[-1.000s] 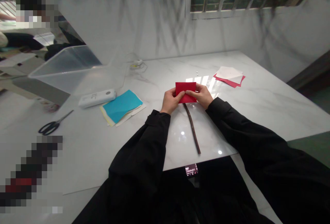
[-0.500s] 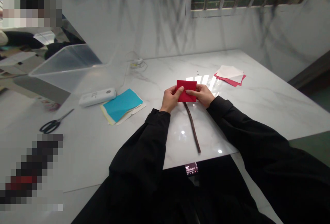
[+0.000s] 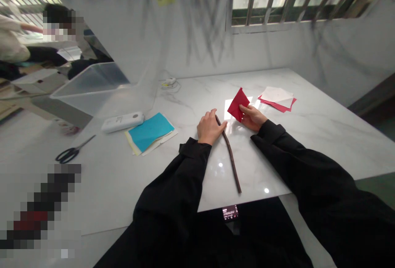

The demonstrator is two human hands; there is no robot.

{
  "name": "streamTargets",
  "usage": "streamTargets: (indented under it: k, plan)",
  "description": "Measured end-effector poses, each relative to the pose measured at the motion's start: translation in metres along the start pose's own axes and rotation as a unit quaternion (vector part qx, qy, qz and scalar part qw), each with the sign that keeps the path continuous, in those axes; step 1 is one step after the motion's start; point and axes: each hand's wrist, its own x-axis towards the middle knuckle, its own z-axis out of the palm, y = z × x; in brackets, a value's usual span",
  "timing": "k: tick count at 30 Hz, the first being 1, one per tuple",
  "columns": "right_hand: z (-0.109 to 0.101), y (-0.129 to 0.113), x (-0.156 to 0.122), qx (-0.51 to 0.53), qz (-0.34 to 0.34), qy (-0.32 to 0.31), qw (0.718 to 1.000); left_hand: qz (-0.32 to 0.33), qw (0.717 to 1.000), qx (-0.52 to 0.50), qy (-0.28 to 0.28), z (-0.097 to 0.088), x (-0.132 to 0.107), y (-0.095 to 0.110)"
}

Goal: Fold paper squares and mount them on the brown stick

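Right hand [image 3: 253,118] pinches folded red paper [image 3: 237,102] above table [image 3: 317,130]. Left hand [image 3: 210,128] wide, thumb apart, at stick's [image 3: 231,155] far end; contact unclear. Stick's near end by table's front edge.

Folded paper [image 3: 237,104] looks matt; stick [image 3: 230,153] woody; tabletop [image 3: 308,144] glossy
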Motion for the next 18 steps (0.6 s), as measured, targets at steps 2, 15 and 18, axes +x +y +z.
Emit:
streamTargets:
  k: [2,15,18]
  plan:
    - [0.001,0.001,0.0,0.012,0.005,-0.006,1.0,-0.003,1.0,0.007,-0.01,0.0,0.001,0.001]
    - [-0.01,-0.011,-0.001,-0.118,-0.001,-0.076,0.99,-0.164,0.844,-0.48,-0.172,-0.015,0.015,-0.01]
    - [-0.009,-0.018,-0.003,-0.218,-0.044,-0.086,0.971,-0.152,0.825,-0.503,-0.208,-0.022,0.013,-0.006]
